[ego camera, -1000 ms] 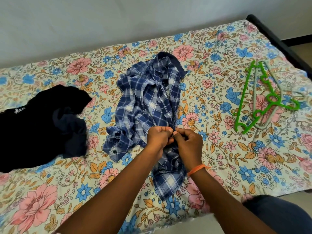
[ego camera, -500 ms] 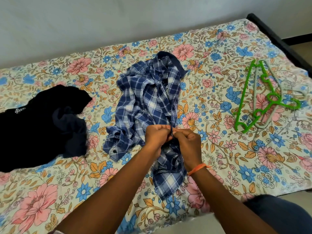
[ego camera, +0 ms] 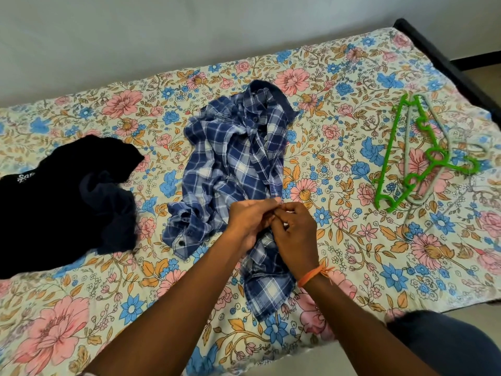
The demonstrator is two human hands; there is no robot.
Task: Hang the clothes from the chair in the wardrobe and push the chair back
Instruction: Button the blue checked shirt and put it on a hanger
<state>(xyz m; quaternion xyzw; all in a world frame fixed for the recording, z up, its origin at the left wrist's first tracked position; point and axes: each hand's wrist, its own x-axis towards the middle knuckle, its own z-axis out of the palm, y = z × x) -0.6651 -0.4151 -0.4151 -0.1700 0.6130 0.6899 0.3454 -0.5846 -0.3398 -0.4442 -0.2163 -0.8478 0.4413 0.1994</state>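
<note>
Shirt (ego camera: 238,169), blue plaid, lies crumpled lengthwise mid-bed (ego camera: 352,267), collar at the far end, hem toward the person. Both hands work its front edge near the lower part: left hand (ego camera: 250,218) and right hand (ego camera: 294,234) meet fingertip to fingertip, fingers curled, pinching a small bit of the placket between them. Likely a button being done or undone before hanging; the button itself is hidden by the fingers. Orange thread on the right wrist.

Dark clothes (ego camera: 62,202) heaped at left, well apart from the shirt, probably waiting their turn.

Hangers (ego camera: 423,156), 1 green over 1 pale, lie at right within reach, untouched, apparently staged for the next step.

No chair or wardrobe in view. Judgement: early in the task, nothing on a hanger yet.
</note>
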